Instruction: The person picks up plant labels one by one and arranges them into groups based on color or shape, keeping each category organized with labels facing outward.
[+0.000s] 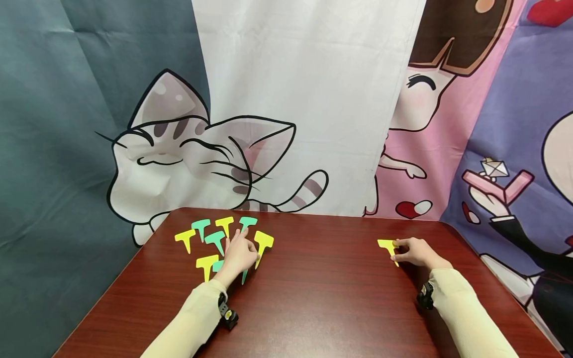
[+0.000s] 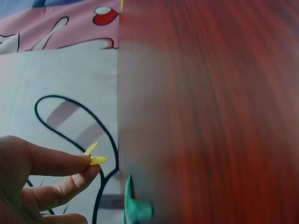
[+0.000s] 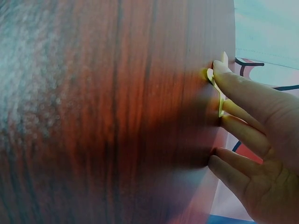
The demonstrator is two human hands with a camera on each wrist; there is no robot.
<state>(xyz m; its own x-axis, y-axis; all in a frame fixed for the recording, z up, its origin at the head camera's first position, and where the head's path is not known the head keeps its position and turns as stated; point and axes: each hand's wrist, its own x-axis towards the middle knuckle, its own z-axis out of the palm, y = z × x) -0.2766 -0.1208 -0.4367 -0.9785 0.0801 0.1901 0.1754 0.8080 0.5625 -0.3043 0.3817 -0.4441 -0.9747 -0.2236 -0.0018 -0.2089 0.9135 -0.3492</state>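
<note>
Yellow and teal T-shaped plant labels are spread at the left of the table. My left hand (image 1: 240, 256) is over them and pinches a yellow plant label (image 2: 97, 160) between thumb and index finger. Just below that hand, a teal plant label (image 2: 138, 210) shows in the left wrist view. At the right side of the table, my right hand (image 1: 416, 252) holds another yellow plant label (image 1: 387, 245) by its edge with thumb and fingers. That label is at the tabletop, its stem pointing toward me; part of it is hidden by the fingers.
Several other labels, such as a yellow one (image 1: 185, 238) and a teal one (image 1: 201, 226), lie left of and behind my left hand. The brown wooden table (image 1: 322, 278) ends at a printed cloth backdrop (image 1: 309, 99).
</note>
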